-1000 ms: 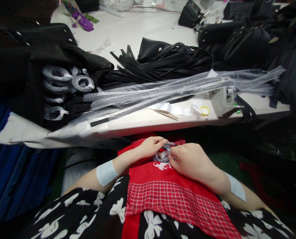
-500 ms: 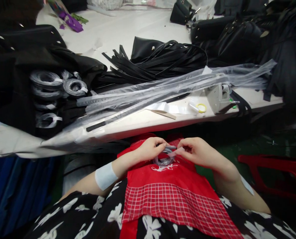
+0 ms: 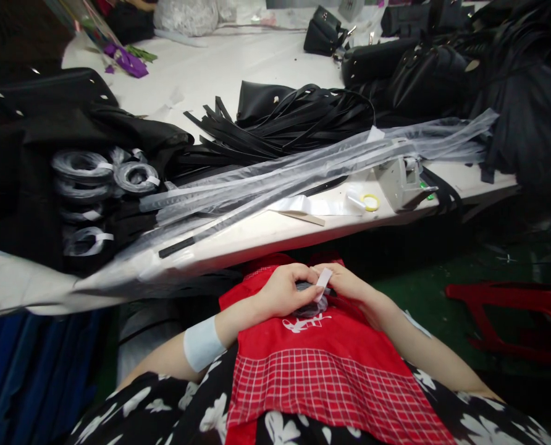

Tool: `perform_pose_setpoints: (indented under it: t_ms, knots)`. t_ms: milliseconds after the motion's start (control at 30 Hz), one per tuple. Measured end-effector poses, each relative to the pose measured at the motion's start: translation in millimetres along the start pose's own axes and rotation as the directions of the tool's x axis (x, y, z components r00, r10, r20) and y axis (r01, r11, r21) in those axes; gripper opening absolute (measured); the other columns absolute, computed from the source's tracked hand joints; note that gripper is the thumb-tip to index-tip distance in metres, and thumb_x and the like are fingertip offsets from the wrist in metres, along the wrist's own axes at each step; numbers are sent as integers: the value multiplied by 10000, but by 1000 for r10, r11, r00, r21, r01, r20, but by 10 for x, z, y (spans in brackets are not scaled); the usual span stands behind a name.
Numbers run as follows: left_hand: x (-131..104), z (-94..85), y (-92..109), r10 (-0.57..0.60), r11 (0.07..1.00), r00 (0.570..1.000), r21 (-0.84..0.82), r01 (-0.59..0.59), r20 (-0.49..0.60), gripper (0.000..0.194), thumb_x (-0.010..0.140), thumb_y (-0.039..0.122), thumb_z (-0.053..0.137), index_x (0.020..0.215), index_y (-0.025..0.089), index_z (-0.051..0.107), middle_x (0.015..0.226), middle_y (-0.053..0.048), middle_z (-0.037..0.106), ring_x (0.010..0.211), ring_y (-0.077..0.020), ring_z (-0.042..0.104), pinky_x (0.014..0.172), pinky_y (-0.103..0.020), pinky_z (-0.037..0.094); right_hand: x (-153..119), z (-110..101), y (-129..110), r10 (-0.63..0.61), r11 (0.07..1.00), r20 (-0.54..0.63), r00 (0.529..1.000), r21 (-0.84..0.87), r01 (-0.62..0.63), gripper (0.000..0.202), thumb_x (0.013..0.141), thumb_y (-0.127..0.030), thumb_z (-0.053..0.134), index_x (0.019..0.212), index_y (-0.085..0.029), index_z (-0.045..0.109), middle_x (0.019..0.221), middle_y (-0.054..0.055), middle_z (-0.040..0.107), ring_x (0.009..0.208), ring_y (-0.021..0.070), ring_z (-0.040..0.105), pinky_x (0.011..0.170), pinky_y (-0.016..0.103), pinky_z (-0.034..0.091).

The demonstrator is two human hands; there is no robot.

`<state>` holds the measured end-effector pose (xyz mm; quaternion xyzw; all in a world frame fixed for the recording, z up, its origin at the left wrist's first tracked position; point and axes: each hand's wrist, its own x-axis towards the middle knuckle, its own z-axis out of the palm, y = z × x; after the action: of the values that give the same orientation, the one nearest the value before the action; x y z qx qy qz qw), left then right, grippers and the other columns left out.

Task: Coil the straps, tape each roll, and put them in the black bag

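Observation:
Over the red apron, my left hand (image 3: 288, 288) is closed around a small coil (image 3: 309, 307) of clear-wrapped strap. A short white strip (image 3: 323, 279) stands up from the coil between the fingers of both hands. My right hand (image 3: 344, 283) meets the left at the coil's right side, its fingers pinched at the strip and partly hidden behind it. On the black material at the left lie several finished-looking coils (image 3: 81, 165), each with a white band. Long clear-wrapped straps (image 3: 266, 172) stretch along the table's front.
A tape dispenser (image 3: 403, 182) stands on the table edge (image 3: 238, 244), with a yellow ring (image 3: 370, 202) and white strip material to its left. Black straps (image 3: 280, 120) and black bags (image 3: 324, 31) lie behind. A red stool (image 3: 502, 315) is at the right.
My right hand has moved left against my left hand, and the white strip now stands upright between them. The view has shifted slightly.

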<state>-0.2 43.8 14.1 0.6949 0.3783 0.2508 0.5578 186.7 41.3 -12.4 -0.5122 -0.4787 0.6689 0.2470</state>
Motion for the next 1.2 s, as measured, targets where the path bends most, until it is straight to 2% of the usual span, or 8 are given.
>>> perform_pose_setpoints:
  t_ms: [200,333,567,933,1000,1067,1133,1200]
  knots:
    - [-40,8,13,-7,996,991,89,19,-136,119,813,265,639,758,184,706,905,-53,663,874,-168,620,823,-274,474,-87,175,-43,-318,909,-232,919,-349,226,196,823,-270,556,781,-178,724,755,46,716,717,187,642,684,290,478]
    - [-24,1,37,-135,986,982,80,147,-135,111,791,280,638,755,187,687,836,-22,652,813,-159,607,765,-259,461,-124,164,-117,-494,779,-229,839,-545,310,220,854,-205,525,858,-207,744,836,56,735,787,195,661,729,300,480]
    - [18,63,31,-229,965,959,87,246,-164,74,736,257,628,742,184,618,728,12,653,648,-129,561,620,-241,415,-114,-84,-234,-171,970,-120,978,-193,146,351,915,-430,504,900,-175,746,837,65,754,752,197,686,692,291,530]
    - [44,54,-27,-164,985,979,36,169,-126,336,715,255,663,1000,201,493,856,-25,705,738,-168,646,673,-276,467,25,-214,-205,-49,975,123,991,-211,74,200,737,-343,735,763,-146,707,740,48,729,660,173,656,657,284,532]
    - [51,15,-51,-201,978,974,44,206,-104,303,715,291,680,960,191,533,831,-32,704,730,-172,645,668,-278,473,-10,-152,-219,-209,869,43,977,-449,206,128,793,-270,669,745,-155,699,741,55,717,676,179,650,654,288,528]
    - [71,-48,-91,-333,942,942,-31,334,45,261,737,363,671,888,173,576,727,-30,685,624,-163,623,581,-267,465,-89,-88,-226,-426,627,50,903,-703,335,133,838,-190,589,789,-171,712,792,68,714,740,194,654,707,310,534]
    - [110,-125,-132,-415,873,879,-169,457,236,302,751,429,662,853,150,608,659,-29,662,521,-140,577,490,-245,434,-182,-53,-211,-542,417,163,825,-799,433,202,876,-155,529,935,-187,719,917,83,721,846,205,663,789,327,545]
    - [169,-196,-156,-383,820,870,-320,475,310,361,714,434,714,882,125,635,678,-36,666,496,-115,551,464,-223,419,-268,-50,-173,-590,344,232,774,-795,500,306,910,-154,488,1161,-188,659,1126,107,691,1022,216,646,901,348,540]
